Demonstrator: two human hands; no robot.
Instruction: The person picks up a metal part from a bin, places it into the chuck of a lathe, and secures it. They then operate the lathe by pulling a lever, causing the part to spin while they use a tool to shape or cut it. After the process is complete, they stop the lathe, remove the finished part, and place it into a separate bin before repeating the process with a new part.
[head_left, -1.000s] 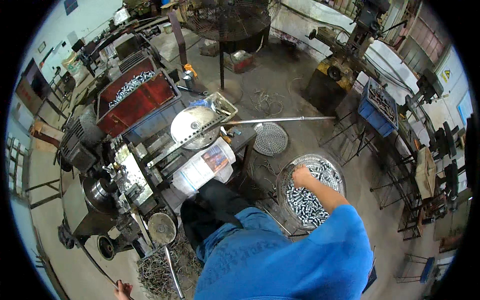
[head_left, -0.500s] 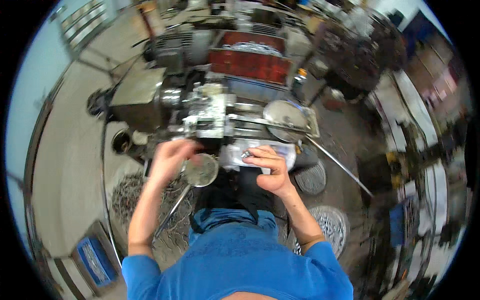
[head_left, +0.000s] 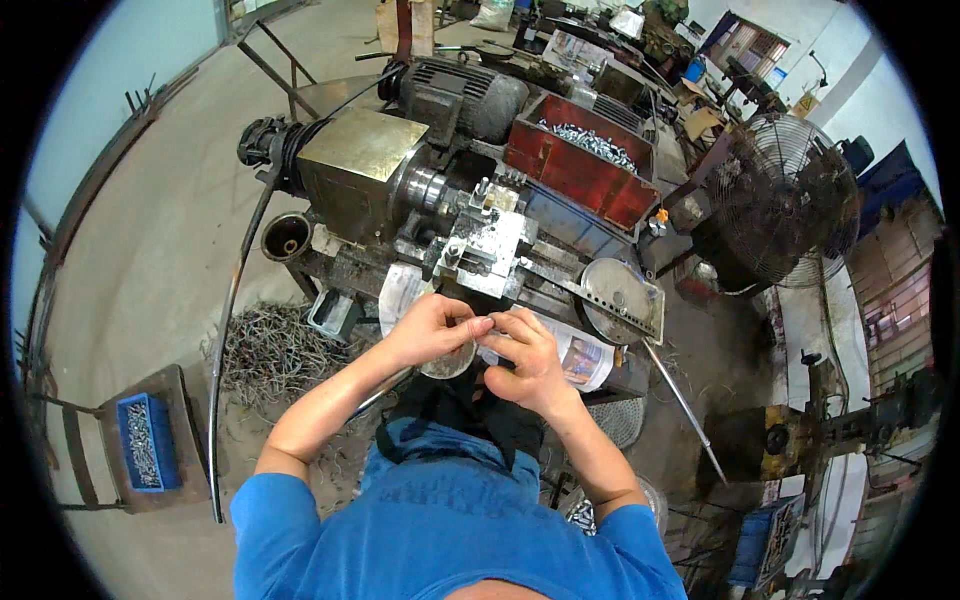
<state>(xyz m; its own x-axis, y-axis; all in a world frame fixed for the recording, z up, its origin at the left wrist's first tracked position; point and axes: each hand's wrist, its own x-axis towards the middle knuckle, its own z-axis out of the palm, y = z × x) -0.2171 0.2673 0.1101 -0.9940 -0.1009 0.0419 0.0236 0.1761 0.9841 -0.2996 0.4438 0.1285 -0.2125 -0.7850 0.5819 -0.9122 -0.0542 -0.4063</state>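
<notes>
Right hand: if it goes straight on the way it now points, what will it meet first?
The right hand would probably meet the left hand first; they look very close, perhaps touching; depth unclear.

Grey floor (head_left: 140,290) carries a tangled heap of metal shavings (head_left: 262,350) left of centre. Low dark stand (head_left: 191,455), lower left: blue bin (head_left: 152,487) of small metal parts on top. Lathe bed (head_left: 556,262), centre frame: tool carriage (head_left: 492,243) on it, round plate (head_left: 608,285) toward the right end.
</notes>
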